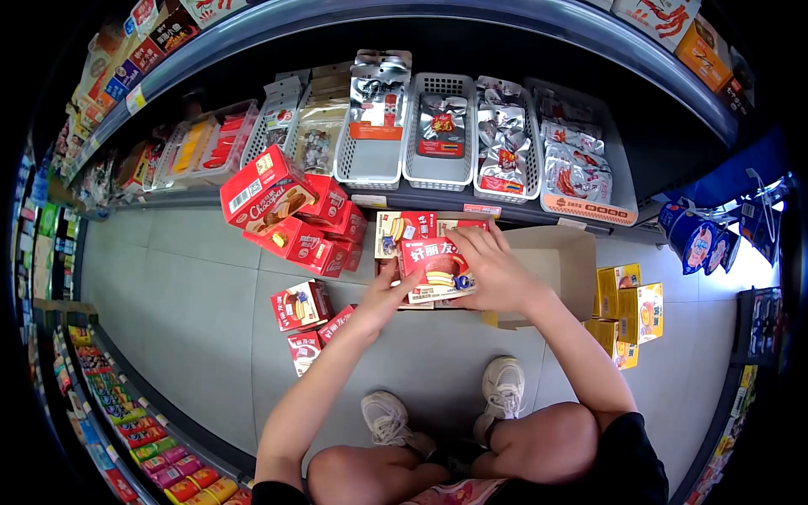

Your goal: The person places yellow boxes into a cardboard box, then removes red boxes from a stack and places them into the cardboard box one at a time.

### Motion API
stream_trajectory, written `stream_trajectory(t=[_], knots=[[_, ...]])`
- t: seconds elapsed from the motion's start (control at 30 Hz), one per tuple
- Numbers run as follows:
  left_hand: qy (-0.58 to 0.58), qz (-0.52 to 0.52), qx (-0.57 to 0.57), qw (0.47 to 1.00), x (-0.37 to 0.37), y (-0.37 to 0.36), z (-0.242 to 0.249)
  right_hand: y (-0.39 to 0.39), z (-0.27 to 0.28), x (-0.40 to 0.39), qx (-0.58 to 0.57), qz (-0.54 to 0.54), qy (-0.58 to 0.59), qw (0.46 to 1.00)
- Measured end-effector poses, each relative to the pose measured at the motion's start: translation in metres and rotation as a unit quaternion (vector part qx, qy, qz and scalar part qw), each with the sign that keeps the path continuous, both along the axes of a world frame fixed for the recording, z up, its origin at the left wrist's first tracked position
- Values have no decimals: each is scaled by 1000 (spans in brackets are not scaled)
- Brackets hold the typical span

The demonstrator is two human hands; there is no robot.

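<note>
Between my two hands is a red and white snack box (438,268) with a picture of a filled cake on its front. My left hand (384,296) grips its left edge, and my right hand (498,271) closes over its right side. The box is above an open cardboard carton (551,263), whose flap spreads to the right. More red and white snack boxes (407,225) sit in the carton, partly hidden behind the held box and my hands.
Red Chocopai boxes (269,195) are stacked left of the carton. Several smaller snack boxes (300,306) lie on the floor below them, and yellow boxes (627,307) stand at right. White baskets (439,172) with silver packets line the low shelf. My shoes (503,385) are just below.
</note>
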State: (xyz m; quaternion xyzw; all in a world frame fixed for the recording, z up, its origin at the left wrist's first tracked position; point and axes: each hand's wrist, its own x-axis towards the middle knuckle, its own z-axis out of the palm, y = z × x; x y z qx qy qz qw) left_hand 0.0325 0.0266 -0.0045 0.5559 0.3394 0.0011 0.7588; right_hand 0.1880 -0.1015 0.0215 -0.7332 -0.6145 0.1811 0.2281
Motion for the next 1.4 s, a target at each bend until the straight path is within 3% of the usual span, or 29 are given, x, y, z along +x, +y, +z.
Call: stream_trajectory(t=[0.07, 0.27, 0.37, 0.53, 0.67, 0.83, 1.2, 1.4], knots=[[25, -9, -5, 1000, 5, -8, -1, -4, -7, -1, -41, 13, -64, 997], [71, -31, 39, 996, 13, -24, -27, -16, -33, -6, -61, -3, -13, 998], [45, -20, 85, 995, 16, -36, -37, -19, -41, -3, -72, 2, -28, 997], [10, -69, 67, 995, 13, -41, -83, -26, -57, 2, -67, -16, -62, 996], [-14, -28, 148, 989, 11, -47, -95, -24, -60, 1, -76, -13, -85, 993], [8, -35, 140, 990, 8, -47, -97, -22, -60, -1, -79, 12, -99, 992], [36, -58, 278, 958, 2, -50, -106, -24, -82, -3, -73, 14, -126, 989], [43, -58, 268, 961, 0, -54, -101, -24, -90, -2, -57, 20, -141, 988]])
